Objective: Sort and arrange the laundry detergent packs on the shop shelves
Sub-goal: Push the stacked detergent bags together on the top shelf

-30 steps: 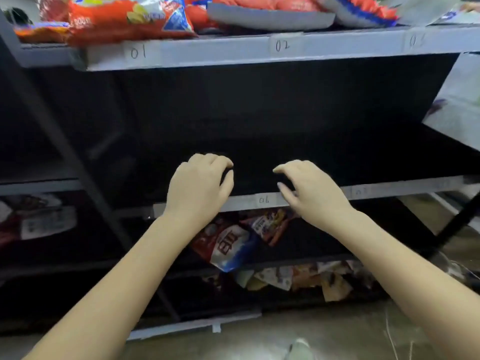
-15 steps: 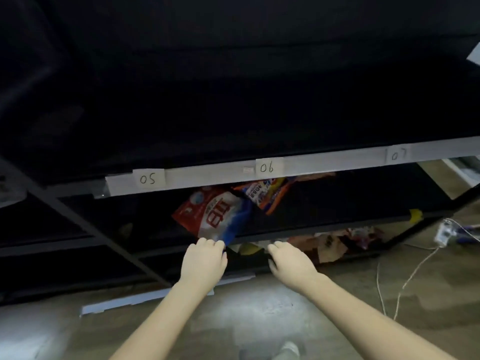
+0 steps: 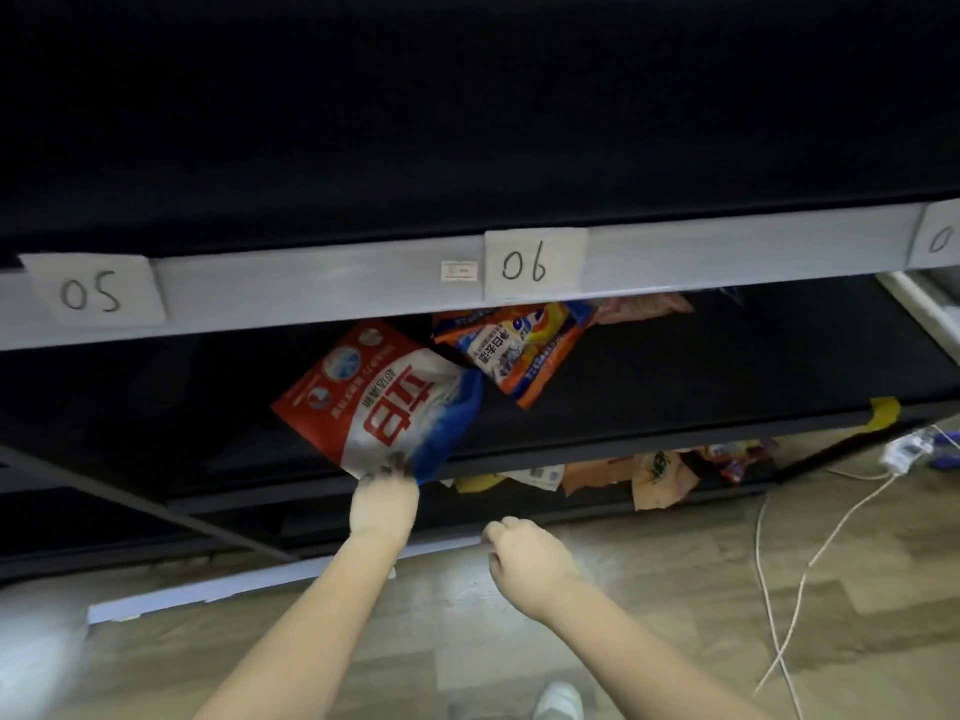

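- Left hand (image 3: 385,504) pinches the near corner of the red-white-blue detergent pack (image 3: 375,402).
- Pack lies on the dark shelf (image 3: 649,407) under label 06 (image 3: 535,264); long axis runs diagonally, near corner overhanging the front edge, print upside down.
- Right hand (image 3: 530,556) loosely curled, holding nothing, below that edge.
- Orange detergent pack (image 3: 519,350) just behind, also diagonal.

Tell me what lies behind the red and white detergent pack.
Behind the red and white pack, gripped by the left hand, an orange pack lies partly under the shelf rail; its far end is hidden.
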